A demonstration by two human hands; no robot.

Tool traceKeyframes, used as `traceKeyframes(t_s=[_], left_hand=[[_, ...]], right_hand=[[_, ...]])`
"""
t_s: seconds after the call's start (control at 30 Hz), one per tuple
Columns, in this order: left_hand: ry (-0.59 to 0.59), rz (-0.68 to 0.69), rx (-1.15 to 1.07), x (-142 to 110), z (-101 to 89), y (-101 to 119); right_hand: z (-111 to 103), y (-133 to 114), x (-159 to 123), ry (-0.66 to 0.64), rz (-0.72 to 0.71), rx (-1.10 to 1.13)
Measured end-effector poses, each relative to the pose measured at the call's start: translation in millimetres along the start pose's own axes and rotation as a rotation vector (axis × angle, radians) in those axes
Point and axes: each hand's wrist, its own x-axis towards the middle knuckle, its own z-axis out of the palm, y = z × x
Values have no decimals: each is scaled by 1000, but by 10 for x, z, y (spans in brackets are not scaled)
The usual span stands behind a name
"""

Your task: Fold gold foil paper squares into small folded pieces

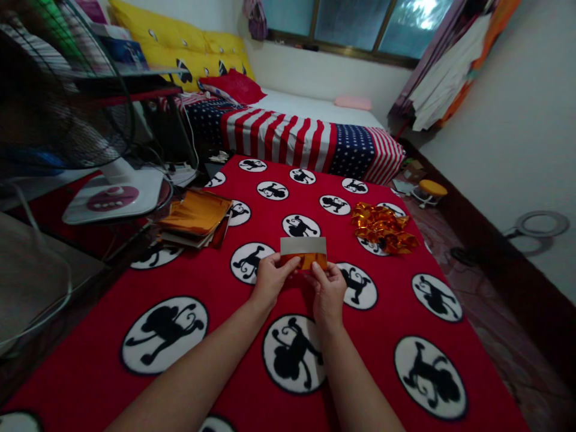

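Both hands (299, 285) pinch folded foil sheet (303, 252) | fingers closed — red blanket (216, 360) beneath

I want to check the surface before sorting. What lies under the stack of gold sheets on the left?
The stack of gold sheets rests on the red monkey-print cloth, half covering one white monkey circle. What the cloth itself covers cannot be seen.

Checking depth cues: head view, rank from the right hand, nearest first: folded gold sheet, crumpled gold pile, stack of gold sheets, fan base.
1. folded gold sheet, pinched by right hand
2. crumpled gold pile, right, beyond
3. stack of gold sheets, left
4. fan base, far left
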Motion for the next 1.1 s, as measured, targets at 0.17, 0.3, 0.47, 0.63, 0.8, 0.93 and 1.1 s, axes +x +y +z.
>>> traceKeyframes(t_s=[0.17, 0.3, 0.47, 0.63, 0.8, 0.93, 1.1], left_hand=[[-60, 30, -15, -3, -21, -35], [-62, 28, 78, -5, -80, -50], [-80, 67, 209, 36, -159, -62], [-80, 79, 241, 46, -173, -62], [-51, 79, 266, 44, -191, -25], [-9, 99, 296, 51, -238, 23], [50, 128, 278, 79, -279, 17]], right_hand=[[-9, -8, -8, -60, -20, -168], [-6, -22, 1, -47, -17, -127], [-13, -65, 13, -39, 42, -59], [-35, -45, 28, -42, 62, -46], [-46, -29, 15, -56, 60, -58], [-51, -30, 3, -103, 59, -100], [-63, -19, 5, -128, 37, -155]])
